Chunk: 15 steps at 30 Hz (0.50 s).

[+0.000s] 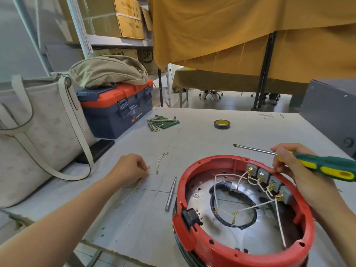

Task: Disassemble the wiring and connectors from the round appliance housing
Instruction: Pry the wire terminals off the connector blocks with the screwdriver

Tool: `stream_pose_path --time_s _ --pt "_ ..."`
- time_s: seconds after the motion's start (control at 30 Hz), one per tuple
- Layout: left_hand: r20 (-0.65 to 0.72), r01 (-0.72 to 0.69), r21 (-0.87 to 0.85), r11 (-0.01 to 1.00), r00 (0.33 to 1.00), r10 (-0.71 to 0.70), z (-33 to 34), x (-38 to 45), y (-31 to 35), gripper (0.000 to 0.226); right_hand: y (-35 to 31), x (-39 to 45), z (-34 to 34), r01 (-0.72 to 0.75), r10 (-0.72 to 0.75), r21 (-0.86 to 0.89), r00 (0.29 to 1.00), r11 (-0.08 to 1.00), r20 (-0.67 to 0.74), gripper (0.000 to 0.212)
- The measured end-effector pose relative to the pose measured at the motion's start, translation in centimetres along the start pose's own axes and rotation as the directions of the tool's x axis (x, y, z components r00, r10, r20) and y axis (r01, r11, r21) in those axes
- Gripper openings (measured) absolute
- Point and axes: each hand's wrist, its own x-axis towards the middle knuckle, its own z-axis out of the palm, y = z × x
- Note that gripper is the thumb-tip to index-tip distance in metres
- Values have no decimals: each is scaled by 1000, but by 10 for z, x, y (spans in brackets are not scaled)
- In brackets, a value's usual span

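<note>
Red housing (227, 245) on bench (192, 143), white wires (250, 206) inside. Right hand (294, 168) grip pinching screwdriver (316, 163); left hand (131, 166) pinching loose wire (133, 191).

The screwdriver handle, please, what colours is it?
Green with yellow patches, on the screwdriver in the right hand, head view.

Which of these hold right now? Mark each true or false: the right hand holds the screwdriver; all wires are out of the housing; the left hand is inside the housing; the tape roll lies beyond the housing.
1. The right hand holds the screwdriver. True.
2. All wires are out of the red housing. False: white wires still run inside to the connectors.
3. The left hand is inside the housing. False: it pinches a loose wire on the table.
4. The tape roll lies beyond the housing. True.
</note>
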Motion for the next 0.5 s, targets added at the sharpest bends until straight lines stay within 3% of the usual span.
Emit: stream_pose_path --time_s 0.13,0.3,0.4,0.5 --pt "10 -14 80 997 1000 13 1 4 -4 7 -4 -1 1 -16 16 29 1000 999 -8 37" --pt "-22 -69 146 987 997 73 0 1 5 14 -5 -2 2 -8 8 11 1000 1000 -15 42" --pt "-72 -228 101 968 969 236 -1 -12 33 12 -6 -3 3 -4 4 -6 1000 1000 -27 25" --pt "-68 -431 20 902 900 431 3 -31 73 11 -7 -3 4 10 -10 -22 1000 1000 -29 14"
